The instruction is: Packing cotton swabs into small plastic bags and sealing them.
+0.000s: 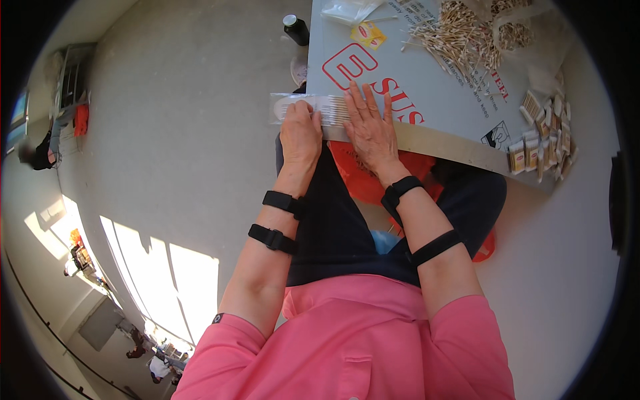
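At the near left corner of the table lies a row of cotton swabs (333, 110), side by side. A clear plastic bag (275, 111) sticks out past the table's left edge, its end next to the swabs. My left hand (301, 137) has its fingers bent and pinched on this bag. How far the swabs reach into the bag I cannot make out. My right hand (371, 133) lies flat with fingers stretched out, its fingertips pointing away from me, and covers the right end of the row.
Loose swabs (460, 37) form a heap at the far right of the table (440, 100). Several filled packs (547, 140) are piled at its right corner. A yellow card (369, 35) and a black bottle (296, 29) lie farther off. Below the edge hangs a red bag (357, 177).
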Action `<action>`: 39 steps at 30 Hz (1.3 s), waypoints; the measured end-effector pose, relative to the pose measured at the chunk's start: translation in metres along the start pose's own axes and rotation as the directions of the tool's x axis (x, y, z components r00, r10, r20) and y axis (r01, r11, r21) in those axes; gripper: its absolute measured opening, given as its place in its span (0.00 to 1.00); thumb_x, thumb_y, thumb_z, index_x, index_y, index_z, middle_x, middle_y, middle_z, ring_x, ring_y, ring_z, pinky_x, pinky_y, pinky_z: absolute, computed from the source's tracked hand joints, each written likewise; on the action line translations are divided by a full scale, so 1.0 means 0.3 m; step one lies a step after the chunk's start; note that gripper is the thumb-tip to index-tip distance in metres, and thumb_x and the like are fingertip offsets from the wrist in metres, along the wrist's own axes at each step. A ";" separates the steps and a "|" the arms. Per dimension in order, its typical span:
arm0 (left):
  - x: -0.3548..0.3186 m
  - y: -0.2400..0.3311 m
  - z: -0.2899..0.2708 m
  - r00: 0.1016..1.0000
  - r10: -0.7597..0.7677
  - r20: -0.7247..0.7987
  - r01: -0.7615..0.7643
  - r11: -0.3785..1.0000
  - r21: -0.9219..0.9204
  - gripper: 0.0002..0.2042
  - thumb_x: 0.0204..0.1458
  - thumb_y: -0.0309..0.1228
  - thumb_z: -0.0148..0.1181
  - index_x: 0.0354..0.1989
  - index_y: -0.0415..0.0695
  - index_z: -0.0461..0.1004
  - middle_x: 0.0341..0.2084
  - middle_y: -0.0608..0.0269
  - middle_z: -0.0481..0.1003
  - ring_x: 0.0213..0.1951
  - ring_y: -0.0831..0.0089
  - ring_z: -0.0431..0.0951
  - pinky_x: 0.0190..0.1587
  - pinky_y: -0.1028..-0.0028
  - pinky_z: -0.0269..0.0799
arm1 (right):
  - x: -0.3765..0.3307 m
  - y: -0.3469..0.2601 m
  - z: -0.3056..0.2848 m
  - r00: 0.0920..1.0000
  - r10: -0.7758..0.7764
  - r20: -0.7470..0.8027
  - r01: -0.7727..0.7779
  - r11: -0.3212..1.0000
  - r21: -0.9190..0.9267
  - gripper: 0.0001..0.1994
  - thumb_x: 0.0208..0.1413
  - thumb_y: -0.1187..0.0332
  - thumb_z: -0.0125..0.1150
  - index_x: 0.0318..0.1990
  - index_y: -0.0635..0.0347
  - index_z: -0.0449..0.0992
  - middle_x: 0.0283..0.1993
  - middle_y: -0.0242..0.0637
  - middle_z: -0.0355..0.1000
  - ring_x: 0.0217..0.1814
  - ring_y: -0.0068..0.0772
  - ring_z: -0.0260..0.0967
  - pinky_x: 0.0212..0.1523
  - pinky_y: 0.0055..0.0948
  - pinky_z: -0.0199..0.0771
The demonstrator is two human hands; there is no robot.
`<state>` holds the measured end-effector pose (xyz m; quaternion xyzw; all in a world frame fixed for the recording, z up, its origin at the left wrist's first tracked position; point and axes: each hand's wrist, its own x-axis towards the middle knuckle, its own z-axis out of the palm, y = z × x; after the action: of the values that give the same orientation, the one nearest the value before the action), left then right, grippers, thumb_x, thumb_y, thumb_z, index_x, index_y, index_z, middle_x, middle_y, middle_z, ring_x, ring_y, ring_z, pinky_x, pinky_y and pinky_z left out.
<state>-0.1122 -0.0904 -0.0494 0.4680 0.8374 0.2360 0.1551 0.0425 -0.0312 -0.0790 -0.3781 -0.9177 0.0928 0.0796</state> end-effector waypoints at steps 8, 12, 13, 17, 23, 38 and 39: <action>-0.025 0.018 0.008 0.992 0.103 -0.066 -0.112 0.983 -0.147 0.09 0.58 0.25 0.54 0.46 0.45 0.75 0.39 0.53 0.73 0.38 0.49 0.78 0.39 0.58 0.75 | -0.002 -0.003 -0.001 1.000 0.003 -0.022 -0.003 1.000 0.021 0.32 0.61 0.57 0.56 0.71 0.54 0.57 0.79 0.31 0.43 0.82 0.33 0.33 0.78 0.51 0.25; -0.022 0.014 0.013 0.987 0.148 -0.063 -0.156 0.975 -0.156 0.09 0.57 0.24 0.55 0.45 0.46 0.75 0.37 0.54 0.73 0.36 0.49 0.78 0.39 0.58 0.75 | -0.001 0.000 -0.001 0.999 -0.003 -0.044 0.005 0.999 0.045 0.31 0.61 0.58 0.56 0.70 0.54 0.58 0.79 0.31 0.43 0.82 0.34 0.33 0.78 0.51 0.26; -0.023 0.011 0.013 0.988 0.147 -0.046 -0.153 0.976 -0.152 0.09 0.57 0.24 0.55 0.45 0.46 0.76 0.37 0.54 0.73 0.36 0.49 0.78 0.38 0.58 0.75 | -0.003 -0.001 -0.001 0.999 -0.001 -0.042 0.003 0.999 0.045 0.31 0.61 0.58 0.56 0.70 0.54 0.58 0.79 0.31 0.43 0.82 0.34 0.33 0.78 0.51 0.26; -0.022 0.009 0.012 0.984 0.173 -0.046 -0.178 0.974 -0.139 0.09 0.57 0.24 0.55 0.45 0.46 0.76 0.36 0.54 0.73 0.35 0.50 0.78 0.38 0.58 0.74 | -0.002 -0.001 0.002 1.000 -0.003 -0.030 0.004 0.999 0.038 0.32 0.61 0.57 0.56 0.71 0.54 0.56 0.79 0.31 0.43 0.82 0.35 0.33 0.78 0.51 0.26; -0.017 0.020 0.008 0.985 0.172 -0.029 -0.174 0.976 -0.128 0.07 0.57 0.25 0.55 0.43 0.45 0.77 0.36 0.54 0.73 0.35 0.50 0.78 0.37 0.59 0.74 | -0.002 0.000 0.003 1.000 -0.001 -0.022 0.002 0.999 0.052 0.32 0.62 0.58 0.54 0.72 0.54 0.55 0.79 0.31 0.41 0.82 0.35 0.31 0.78 0.50 0.26; -0.030 0.011 0.003 0.985 0.168 -0.023 -0.170 0.971 -0.171 0.07 0.57 0.24 0.55 0.41 0.44 0.78 0.35 0.56 0.73 0.36 0.53 0.78 0.38 0.61 0.74 | -0.002 0.001 0.004 0.999 0.002 -0.036 0.002 0.994 0.110 0.31 0.63 0.60 0.53 0.72 0.54 0.54 0.80 0.30 0.40 0.82 0.34 0.31 0.78 0.49 0.26; -0.030 0.008 0.003 0.985 0.171 -0.026 -0.173 0.968 -0.182 0.07 0.57 0.23 0.55 0.42 0.44 0.78 0.34 0.56 0.73 0.35 0.56 0.78 0.38 0.64 0.73 | -0.003 0.001 0.002 1.000 0.004 -0.029 -0.001 0.993 0.116 0.31 0.63 0.61 0.53 0.72 0.54 0.55 0.80 0.30 0.40 0.82 0.34 0.31 0.78 0.49 0.27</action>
<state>-0.1053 -0.0968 -0.0486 0.5213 0.7692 0.3270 0.1724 0.0430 -0.0316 -0.0798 -0.3753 -0.9090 0.1402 0.1147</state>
